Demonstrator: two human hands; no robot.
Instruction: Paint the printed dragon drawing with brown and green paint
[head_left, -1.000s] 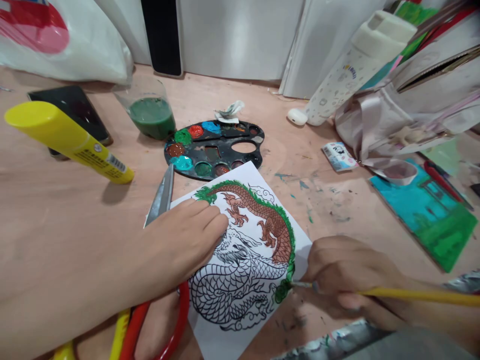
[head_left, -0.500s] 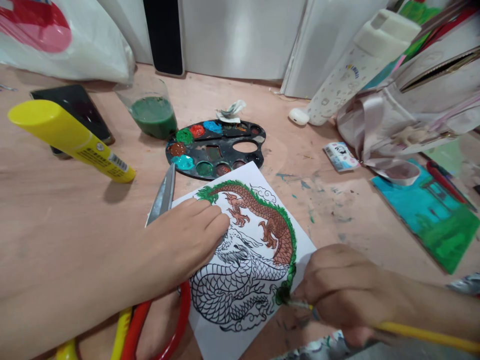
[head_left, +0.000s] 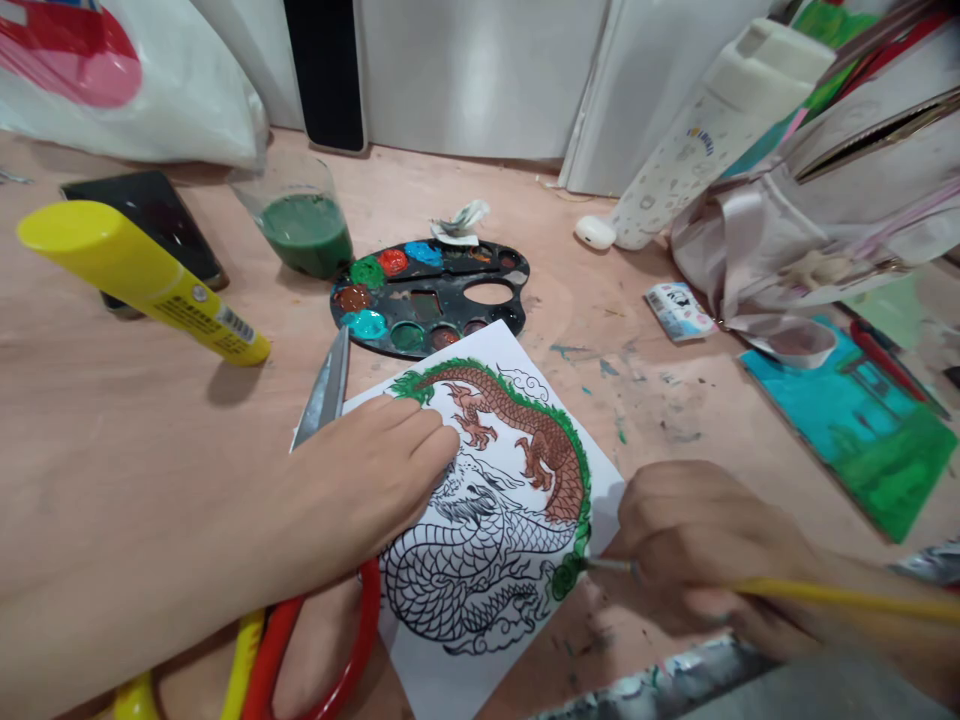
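Note:
My left hand (head_left: 382,455) lies across the left part of a white sheet with a dragon drawing (head_left: 480,590). Its fingers are folded under, so their tips and anything inside them are hidden. Beneath this hand and forearm, large scissors with red and yellow handles (head_left: 367,640) stick out, blade upward. My right hand (head_left: 697,550) grips a yellow-handled paintbrush (head_left: 862,598), its tip at the sheet's right edge beside a green-painted curl. The dragon's upper body is painted brown with a green mane; its head and lower coils are bare outline.
Beyond the sheet lie a black paint palette (head_left: 427,300), a cup of green water (head_left: 304,230) and a yellow glue tube (head_left: 142,285). A phone (head_left: 157,225) lies behind the tube. To the right are a white bottle (head_left: 697,145), a pale bag (head_left: 810,220) and a painted canvas (head_left: 862,430).
My right hand and brush have shifted slightly up and right, taking the tip from the green curl's middle to its outer edge. My left hand stays in place.

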